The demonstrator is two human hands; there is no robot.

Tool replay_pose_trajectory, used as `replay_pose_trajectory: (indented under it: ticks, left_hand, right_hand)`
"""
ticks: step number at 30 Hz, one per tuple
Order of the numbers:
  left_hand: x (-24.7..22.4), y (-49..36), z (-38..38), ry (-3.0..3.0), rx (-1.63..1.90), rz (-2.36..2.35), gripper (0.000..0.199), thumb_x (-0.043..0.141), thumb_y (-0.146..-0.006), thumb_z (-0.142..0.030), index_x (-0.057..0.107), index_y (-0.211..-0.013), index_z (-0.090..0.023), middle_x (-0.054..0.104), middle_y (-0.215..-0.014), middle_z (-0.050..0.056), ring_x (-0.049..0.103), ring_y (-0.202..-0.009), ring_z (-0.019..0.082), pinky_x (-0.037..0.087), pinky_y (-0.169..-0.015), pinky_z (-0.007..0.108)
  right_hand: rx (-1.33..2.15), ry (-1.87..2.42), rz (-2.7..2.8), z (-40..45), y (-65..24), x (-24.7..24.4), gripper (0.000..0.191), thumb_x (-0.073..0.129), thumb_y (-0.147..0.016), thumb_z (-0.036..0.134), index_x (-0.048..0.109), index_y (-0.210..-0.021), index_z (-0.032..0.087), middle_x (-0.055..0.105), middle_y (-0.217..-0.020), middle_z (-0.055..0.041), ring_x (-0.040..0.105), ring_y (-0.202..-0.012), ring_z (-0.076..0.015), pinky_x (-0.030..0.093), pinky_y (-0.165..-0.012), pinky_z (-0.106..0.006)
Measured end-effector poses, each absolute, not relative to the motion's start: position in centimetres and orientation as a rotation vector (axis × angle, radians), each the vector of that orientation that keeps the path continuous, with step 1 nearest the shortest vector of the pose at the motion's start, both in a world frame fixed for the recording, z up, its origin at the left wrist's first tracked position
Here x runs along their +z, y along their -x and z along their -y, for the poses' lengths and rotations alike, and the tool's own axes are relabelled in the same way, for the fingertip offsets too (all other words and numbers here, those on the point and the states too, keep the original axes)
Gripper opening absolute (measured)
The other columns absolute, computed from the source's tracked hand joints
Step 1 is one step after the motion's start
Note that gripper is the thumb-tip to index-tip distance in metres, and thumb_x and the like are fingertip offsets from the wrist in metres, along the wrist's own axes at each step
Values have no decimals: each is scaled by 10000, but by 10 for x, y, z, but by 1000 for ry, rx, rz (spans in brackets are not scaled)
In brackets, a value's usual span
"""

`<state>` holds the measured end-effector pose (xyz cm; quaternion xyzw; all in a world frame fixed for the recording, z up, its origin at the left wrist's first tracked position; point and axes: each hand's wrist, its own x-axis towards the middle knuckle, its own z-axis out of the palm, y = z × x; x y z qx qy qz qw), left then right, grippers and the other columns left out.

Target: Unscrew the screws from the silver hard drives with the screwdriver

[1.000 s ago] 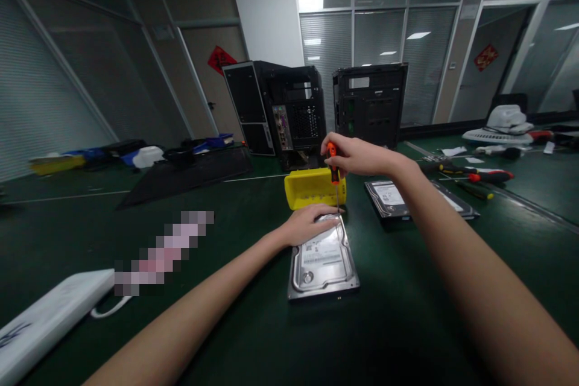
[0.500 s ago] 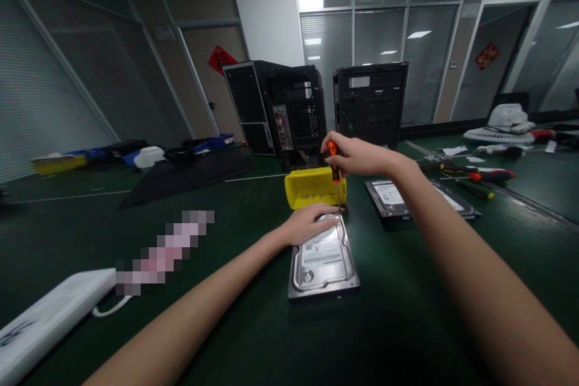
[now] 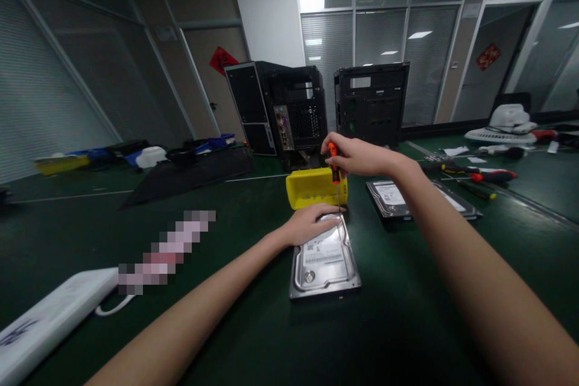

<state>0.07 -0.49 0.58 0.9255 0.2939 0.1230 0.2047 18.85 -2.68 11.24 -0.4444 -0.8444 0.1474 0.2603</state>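
A silver hard drive (image 3: 323,262) with a white label lies flat on the dark green table in front of me. My left hand (image 3: 310,223) grips its far left corner, thumb across the top and fingers stretched along the far edge. In my right hand (image 3: 350,154) is a screwdriver (image 3: 335,170) with an orange and black handle, held upright. Its tip points down at the drive's far right corner, beside my left fingertips; whether a screw sits there is too small to see. Just behind the drive, a yellow bin (image 3: 312,188) lies with its opening toward me.
Another hard drive (image 3: 393,196) lies to the right, partly behind my right forearm. Farther right are pliers and tools with red handles (image 3: 495,176). Two black computer cases (image 3: 296,108) stand at the back. A white box-shaped object (image 3: 58,307) with a cord lies at the left.
The view has shifted very slightly. Both hands, the screwdriver and the hard drive keep the same positions relative to each other.
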Motion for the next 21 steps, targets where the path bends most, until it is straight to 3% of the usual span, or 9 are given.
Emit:
replay_pose_trajectory:
  ticks: [21]
  left_hand:
    - [5,-1,4,-2578,346,-824,414,379,-896,-485,518,-1209,-253,534,-1247,33,488,-1128,212,360,-954,358]
  right_hand:
    - [394,1237,2286,29,-187,113,248,419,-828,189,410,-1074,154,584,-793,-53,580,-641,-121,450,-570,-228]
